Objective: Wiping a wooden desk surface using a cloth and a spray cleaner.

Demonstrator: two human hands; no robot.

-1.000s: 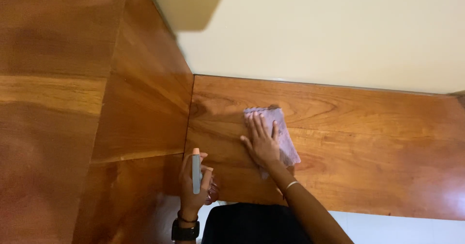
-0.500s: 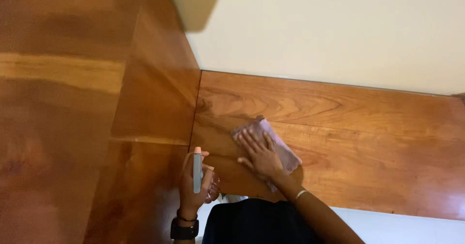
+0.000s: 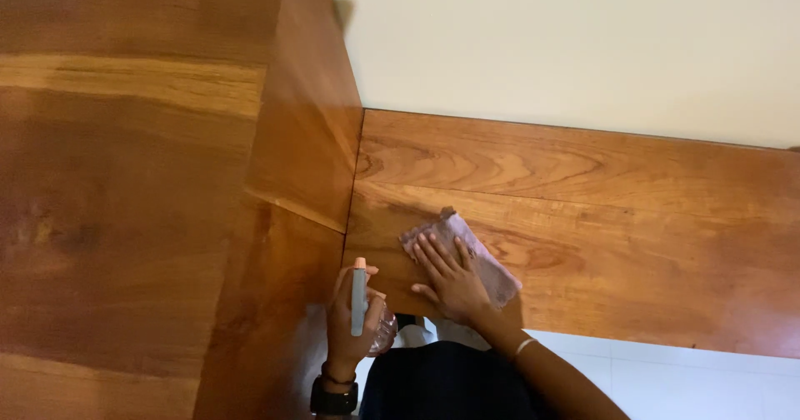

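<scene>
- A tall wooden cabinet (image 3: 125,187) meets a lower wooden panel (image 3: 600,237) under a cream wall (image 3: 567,45).
- The right hand (image 3: 450,278) lies flat, fingers spread, pressing a purple cloth (image 3: 467,249) onto the panel near the corner.
- The left hand (image 3: 352,324) is wrapped around a small spray bottle (image 3: 360,299), held upright just beside the cloth.
</scene>
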